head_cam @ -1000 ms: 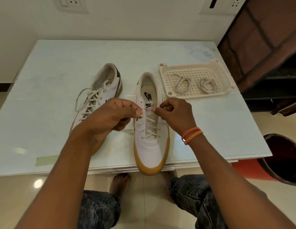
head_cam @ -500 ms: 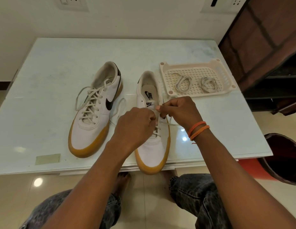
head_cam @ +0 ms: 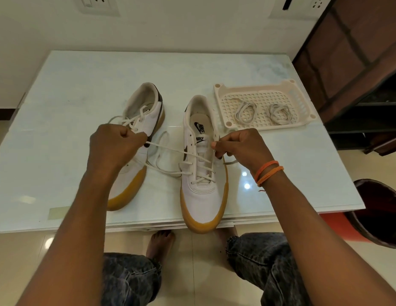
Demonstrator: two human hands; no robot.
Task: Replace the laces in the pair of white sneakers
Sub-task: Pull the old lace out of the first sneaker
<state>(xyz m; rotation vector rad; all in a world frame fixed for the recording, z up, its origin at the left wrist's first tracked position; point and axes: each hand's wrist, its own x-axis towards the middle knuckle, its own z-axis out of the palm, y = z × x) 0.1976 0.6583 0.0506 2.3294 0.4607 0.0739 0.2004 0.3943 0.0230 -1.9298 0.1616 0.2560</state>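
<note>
While my left hand [head_cam: 117, 146] pinches the lace [head_cam: 170, 149] pulled out leftward, my right hand [head_cam: 239, 149] seems to pinch its other end at the right sneaker's [head_cam: 203, 191] tongue. That sneaker lies between both hands on the table [head_cam: 82, 89], toe toward me.

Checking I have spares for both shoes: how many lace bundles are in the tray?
2, both in the tray: one coiled lace bundle on its left, the other on its right. None looks hidden.

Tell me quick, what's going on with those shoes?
Left hand pinching lace pulled sideways from right-side sneaker. Right hand pinching at its eyelets. Spare laces in tray. Nothing blocking.
</note>
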